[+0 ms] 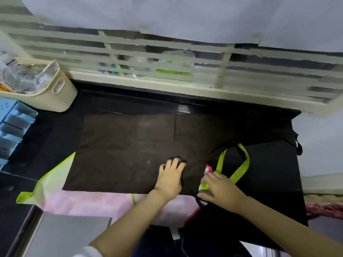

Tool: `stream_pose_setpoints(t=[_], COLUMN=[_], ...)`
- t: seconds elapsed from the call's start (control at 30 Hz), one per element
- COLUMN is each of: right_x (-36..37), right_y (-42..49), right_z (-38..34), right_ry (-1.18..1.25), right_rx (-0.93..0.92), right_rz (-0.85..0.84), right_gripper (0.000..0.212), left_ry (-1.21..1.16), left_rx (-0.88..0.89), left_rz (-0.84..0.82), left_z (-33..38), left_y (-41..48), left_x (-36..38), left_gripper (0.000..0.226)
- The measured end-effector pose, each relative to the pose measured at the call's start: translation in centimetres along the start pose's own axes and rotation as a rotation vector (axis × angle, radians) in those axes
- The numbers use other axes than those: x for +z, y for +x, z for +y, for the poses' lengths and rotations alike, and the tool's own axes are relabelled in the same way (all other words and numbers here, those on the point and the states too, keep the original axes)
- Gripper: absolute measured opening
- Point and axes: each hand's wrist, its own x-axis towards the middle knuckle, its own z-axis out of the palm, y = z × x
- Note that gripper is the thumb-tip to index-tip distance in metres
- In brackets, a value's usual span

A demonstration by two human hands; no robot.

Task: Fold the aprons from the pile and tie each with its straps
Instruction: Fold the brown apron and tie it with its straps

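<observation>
At the far left edge, a blue drawer unit (13,127) is seen. Behind it, a cream basket (63,95) holding clear plastic items is set on the dark counter (52,134). A pink fabric piece (78,199) edged in lime green is laid at the near left and is partly covered by the dark brown apron (126,156). The brown apron is spread flat across the middle of the counter, with a patch pocket (156,127) showing near its far edge.

The left hand (170,176) is laid palm down on the near right part of this apron, with fingers spread and pressed on the cloth; nothing is gripped. The right hand (218,189) is placed just beside it, at the apron's near right corner, over a lime-green strap (241,164) that loops away to the right. Whether the strap or the corner is pinched cannot be told, as the fingers are blurred.

Black fabric (269,182) is spread further right. A slatted window grille (167,52) runs along the back.
</observation>
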Motion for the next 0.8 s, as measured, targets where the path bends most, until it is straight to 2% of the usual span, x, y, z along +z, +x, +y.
stream_pose_setpoints(t=[0.17, 0.33, 0.43, 0.53, 0.63, 0.67, 0.73, 0.8], right_x=[1.7, 2.9, 2.9, 2.6, 2.4, 2.7, 2.1, 1.3], right_y=[-0.9, -1.1, -1.9, -2.9, -4.2, -4.5, -5.2, -6.0], right_z=[-1.8, -3.7, -4.0, -3.4, -2.5, -2.2, -2.1, -1.9], right_ry=[-0.202, -0.256, -0.208, -0.277, -0.268, -0.224, -0.123, -0.017], right_rx=[-0.016, 0.022, -0.037, -0.143, -0.152, -0.158, -0.138, -0.049], right_rz=[0.102, 0.18, 0.279, 0.42, 0.489, 0.504, 0.447, 0.281], right_gripper=[0.047, 0.03, 0.025, 0.011, 0.036, 0.037, 0.037, 0.039], left_ry=[0.017, 0.026, 0.026, 0.017, 0.033, 0.044, 0.052, 0.055], left_rx=[0.006, 0.001, 0.008, 0.013, 0.011, 0.007, 0.0, -0.003], left_rz=[0.001, -0.011, -0.021, -0.014, 0.004, 0.006, 0.01, 0.015], left_z=[0.1, 0.0, -0.2, -0.3, -0.3, -0.2, -0.1, -0.2], left_y=[-0.5, -0.6, -0.6, -0.5, -0.4, -0.4, -0.3, -0.3], left_x=[0.4, 1.2, 1.4, 1.5, 1.7, 1.8, 1.9, 2.1], left_gripper=[0.058, 0.06, 0.06, 0.06, 0.06, 0.06, 0.06, 0.061])
